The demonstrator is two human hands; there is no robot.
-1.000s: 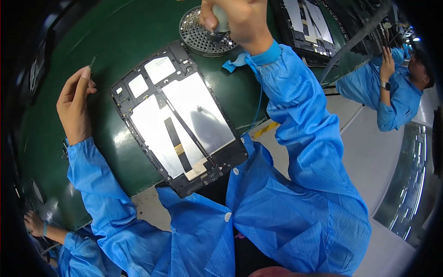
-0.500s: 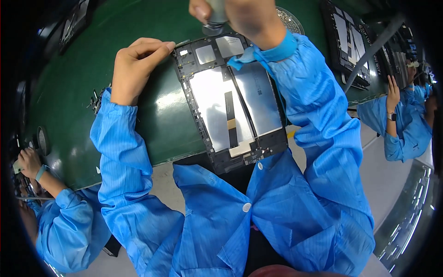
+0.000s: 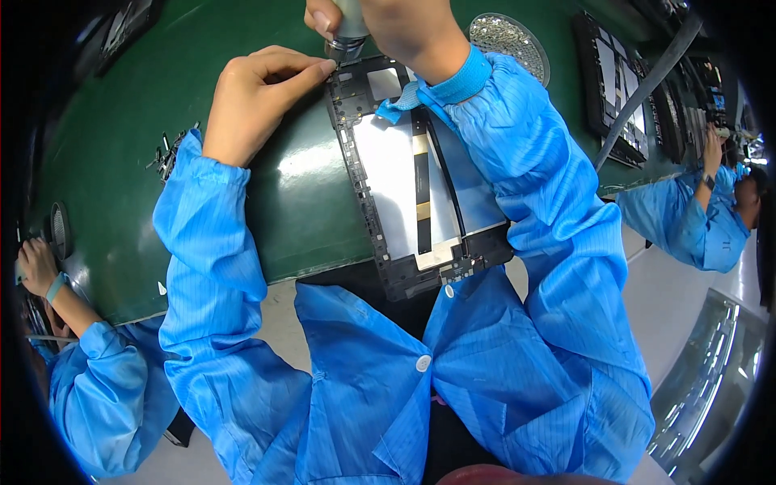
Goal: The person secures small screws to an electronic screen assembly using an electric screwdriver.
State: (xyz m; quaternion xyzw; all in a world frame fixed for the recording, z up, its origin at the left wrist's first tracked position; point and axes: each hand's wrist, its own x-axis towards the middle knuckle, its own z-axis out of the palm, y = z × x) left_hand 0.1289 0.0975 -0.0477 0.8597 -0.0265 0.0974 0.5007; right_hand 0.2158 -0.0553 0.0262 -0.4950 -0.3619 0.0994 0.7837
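An opened tablet, its silver battery panels and dark ribbon cable exposed, lies tilted at the table's front edge, its near end over my lap. My right hand grips an electric screwdriver with a pale body and metallic nose, upright over the tablet's far left corner. Its tip is hidden. My left hand pinches thumb and forefinger together at that same corner; whatever lies between them is too small to make out. A blue wrist strap circles my right wrist, its loose end hanging over the tablet.
A round dish of small screws stands beyond my right forearm. Small dark parts lie loose left of my left hand. More opened tablets are stacked on the right under a grey bar. Co-workers' arms show at both sides.
The screwdriver and my right hand have moved left, from the tablet's far middle to its far left corner. My left hand and the tablet have shifted slightly right in view.
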